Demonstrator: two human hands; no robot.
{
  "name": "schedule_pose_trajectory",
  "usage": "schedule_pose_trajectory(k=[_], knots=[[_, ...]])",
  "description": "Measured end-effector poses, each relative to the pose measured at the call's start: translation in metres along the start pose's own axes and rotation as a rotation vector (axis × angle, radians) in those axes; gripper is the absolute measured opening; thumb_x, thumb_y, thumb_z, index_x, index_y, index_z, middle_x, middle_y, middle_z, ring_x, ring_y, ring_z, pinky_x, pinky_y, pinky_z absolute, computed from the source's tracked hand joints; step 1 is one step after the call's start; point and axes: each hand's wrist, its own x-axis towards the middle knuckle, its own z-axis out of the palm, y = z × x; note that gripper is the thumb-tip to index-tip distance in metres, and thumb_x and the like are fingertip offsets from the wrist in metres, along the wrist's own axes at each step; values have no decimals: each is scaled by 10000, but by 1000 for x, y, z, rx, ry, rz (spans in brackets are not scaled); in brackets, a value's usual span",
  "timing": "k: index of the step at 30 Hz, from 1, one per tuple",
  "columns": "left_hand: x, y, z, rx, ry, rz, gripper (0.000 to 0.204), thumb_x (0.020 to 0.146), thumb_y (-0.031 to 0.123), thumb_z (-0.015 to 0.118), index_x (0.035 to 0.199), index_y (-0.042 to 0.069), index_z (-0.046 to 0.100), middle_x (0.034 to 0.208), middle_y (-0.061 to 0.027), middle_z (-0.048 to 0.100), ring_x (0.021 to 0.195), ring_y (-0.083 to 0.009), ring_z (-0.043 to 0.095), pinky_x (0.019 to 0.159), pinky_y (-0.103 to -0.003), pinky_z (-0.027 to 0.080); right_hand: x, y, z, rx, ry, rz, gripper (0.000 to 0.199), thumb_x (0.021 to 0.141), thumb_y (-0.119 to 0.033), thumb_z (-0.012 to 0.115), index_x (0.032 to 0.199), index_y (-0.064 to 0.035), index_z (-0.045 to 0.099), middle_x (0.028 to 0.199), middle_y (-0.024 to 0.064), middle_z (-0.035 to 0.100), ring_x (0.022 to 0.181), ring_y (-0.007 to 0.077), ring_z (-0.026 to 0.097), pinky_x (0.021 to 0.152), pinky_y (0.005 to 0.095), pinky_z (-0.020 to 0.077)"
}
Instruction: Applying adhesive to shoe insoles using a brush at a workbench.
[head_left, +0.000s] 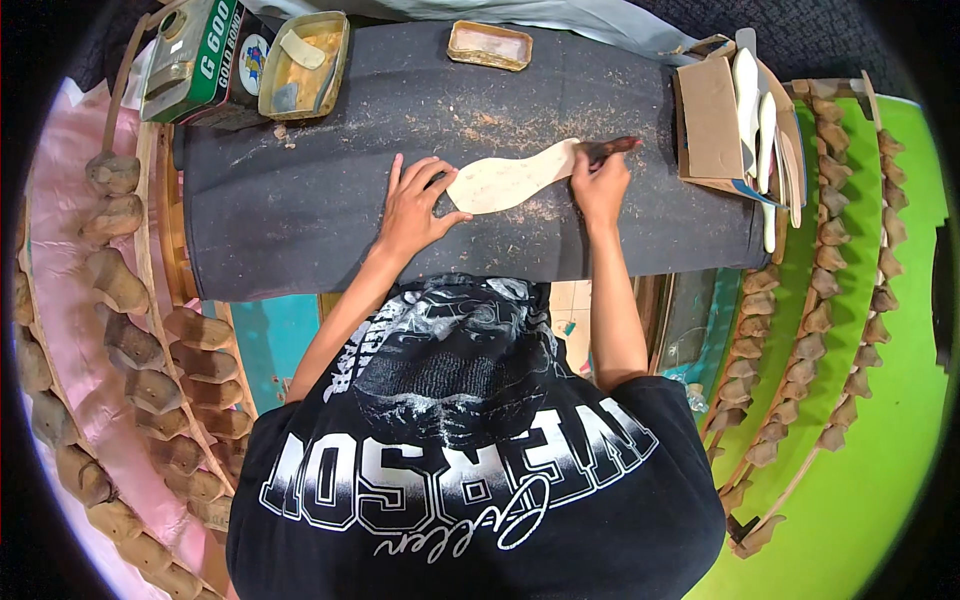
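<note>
A cream, insole-shaped sheet [512, 184] lies on the dark cloth-covered table, its narrow end pointing right. My left hand [415, 205] rests at the sheet's wide left end with fingers spread, thumb and forefinger touching its edge and the other fingers on the cloth. At the opposite end, my right hand [600, 190] is closed around a dark reddish-brown tool [610, 148], which sticks out to the right above the fist. The tool's working end is hidden or too small to make out, so its kind cannot be told.
Shavings litter the dark cloth [300, 230]. At the back stand a green-and-grey metal can [195, 65], a yellowish tub [305, 65] with scraps and a shallow tray [490, 45]. A cardboard box [712, 125] holds white pieces at right. Racks of shoe lasts [130, 340] flank both sides.
</note>
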Motion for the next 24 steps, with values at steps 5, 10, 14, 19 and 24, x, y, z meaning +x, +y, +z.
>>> schedule_pose_trajectory(k=[5, 10, 14, 19, 24], knots=[[2, -2, 0, 3, 4, 21, 700, 735, 485, 901, 1283, 80, 739, 1352, -42, 654, 1397, -286, 538, 1278, -625, 209, -24, -11, 17, -87, -135, -150, 240, 860, -31, 734, 1078, 39, 660, 1008, 245, 721, 946, 446, 714, 825, 505, 574], [0, -3, 1, 2, 23, 12, 695, 730, 478, 904, 1276, 81, 740, 1355, -36, 652, 1391, -282, 542, 1278, -622, 211, -8, -14, -5, 40, -213, -74, 265, 840, -6, 743, 1104, -21, 739, 1004, 220, 756, 886, 367, 759, 778, 428, 603], [2, 1, -2, -5, 14, 2, 713, 696, 466, 930, 1276, 93, 749, 1358, -36, 663, 1386, -278, 551, 1289, -609, 210, 37, 13, -33, 63, 13, -39, 281, 871, 17, 707, 1146, -11, 757, 1022, 204, 765, 884, 330, 772, 786, 411, 604], [3, 3, -3, -21, 20, -14, 708, 688, 452, 935, 1272, 96, 752, 1354, -38, 668, 1379, -279, 559, 1290, -602, 213, -3, -8, -19, -64, -37, -116, 262, 916, -55, 714, 1175, -17, 730, 1042, 193, 759, 867, 306, 754, 811, 384, 602], [5, 7, -3, -29, 27, -33, 707, 669, 420, 941, 1267, 97, 746, 1345, -27, 666, 1389, -272, 547, 1285, -602, 217, -73, -84, -6, 26, -348, -356, 360, 780, 5, 735, 1135, -49, 706, 991, 176, 691, 964, 394, 676, 844, 467, 570]])
